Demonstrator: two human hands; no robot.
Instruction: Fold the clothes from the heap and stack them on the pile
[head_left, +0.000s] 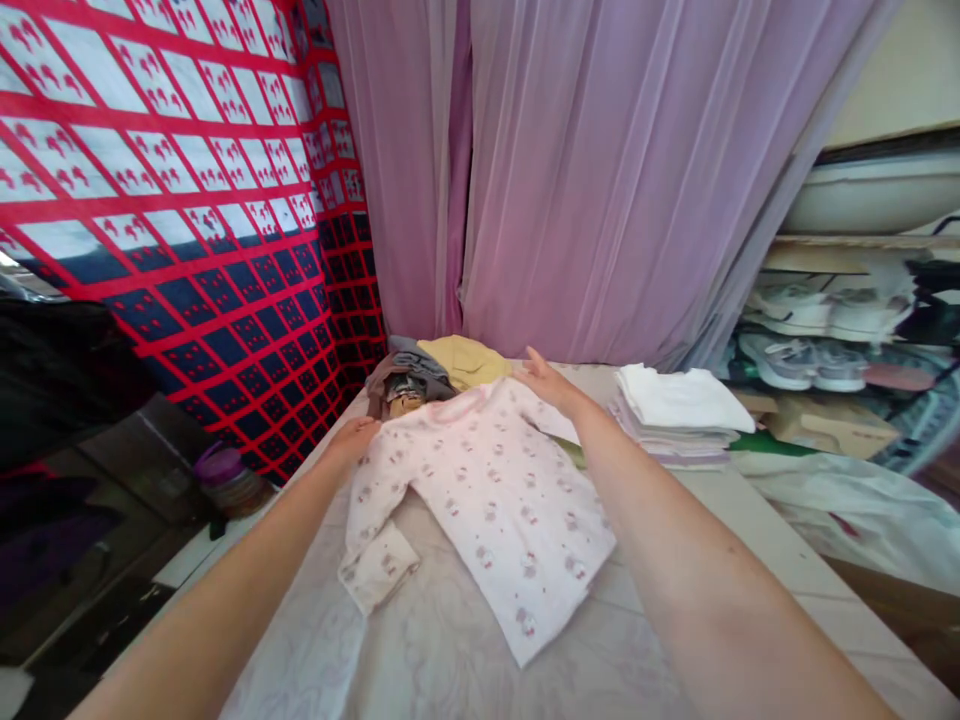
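Note:
A pale pink long-sleeved shirt (pixel 495 490) with a small printed pattern lies spread on the light patterned cover (pixel 427 650), its collar pointing away from me and one sleeve bent toward me. My left hand (pixel 355 438) is at the shirt's left shoulder, its fingers closed on the fabric edge. At the right shoulder, my right hand (pixel 546 382) rests with its fingers apart and the thumb side raised. Just beyond the collar sits a heap of clothes, with a yellow piece (pixel 465 362) and a grey piece (pixel 416 365).
Folded white clothes (pixel 682 400) are stacked to the right. Purple curtains (pixel 585 180) hang behind, beside a red-gridded cloth (pixel 247 290). Shoes (pixel 795 362) stand on a rack at the right. A jar with a purple lid (pixel 229 480) is at the left.

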